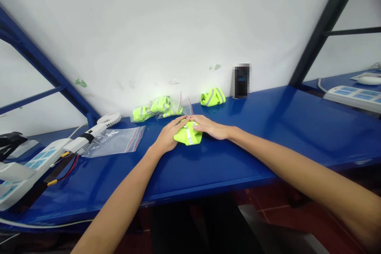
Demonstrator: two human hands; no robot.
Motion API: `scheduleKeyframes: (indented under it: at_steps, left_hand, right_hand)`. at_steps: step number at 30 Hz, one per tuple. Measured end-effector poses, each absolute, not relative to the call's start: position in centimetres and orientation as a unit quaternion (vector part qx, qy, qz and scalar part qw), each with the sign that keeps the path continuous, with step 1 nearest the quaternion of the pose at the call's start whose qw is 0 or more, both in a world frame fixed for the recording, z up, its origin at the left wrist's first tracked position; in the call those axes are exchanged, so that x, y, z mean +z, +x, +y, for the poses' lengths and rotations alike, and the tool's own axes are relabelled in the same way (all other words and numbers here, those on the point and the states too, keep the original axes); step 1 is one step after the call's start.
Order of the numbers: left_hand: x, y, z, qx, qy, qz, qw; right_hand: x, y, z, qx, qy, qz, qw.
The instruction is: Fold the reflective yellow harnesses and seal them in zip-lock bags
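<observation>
The left hand (170, 134) and the right hand (210, 126) are cupping a reflective bundle (189, 135), probably a rolled safety vest in fluorescent yellow-green with silver bands, at the centre of the frame. Both are grasping it, palms at its two sides and fingertips meeting over its far edge; how hard they are squeezing cannot be told. The bundle is resting on the blue table (217, 164). The step in hand looks like gathering and pressing the fabric into a compact shape. The next move seems to call for tucking in any loose edge while one hand is keeping the roll from springing open.

Just beyond the hands, bagged bundles (160, 104) are lying left of centre against the wall (166, 31), and another rolled bundle (213, 97) is sitting right of centre, with no bag showing. Left of the hands, a flat zip-lock bag (116, 141) is lying beside a handheld fan (109, 119). A power strip (47, 151) is occupying the left edge.
</observation>
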State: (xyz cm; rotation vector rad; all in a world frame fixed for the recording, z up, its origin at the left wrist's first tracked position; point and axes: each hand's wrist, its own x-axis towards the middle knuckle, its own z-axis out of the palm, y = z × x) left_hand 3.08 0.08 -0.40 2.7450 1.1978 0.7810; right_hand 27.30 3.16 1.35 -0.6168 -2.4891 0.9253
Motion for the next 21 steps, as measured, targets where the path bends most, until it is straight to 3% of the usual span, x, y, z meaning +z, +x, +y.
scheduleKeyframes:
  at_steps: [8,15,21]
  left_hand:
    - [-0.8,3.3,0.5,0.356,0.858,0.36,0.091]
    - [-0.4,4.4,0.7,0.441,0.76,0.448,0.166]
    - [0.0,5.1,0.3,0.459,0.688,0.541,0.154]
  right_hand:
    - [1.0,27.1,2.8,0.245,-0.227,-0.93,0.151]
    - [0.0,25.8,2.5,0.213,-0.218,-0.909,0.284]
    - [-0.3,25.1,2.3,0.258,-0.322,-0.84,0.351]
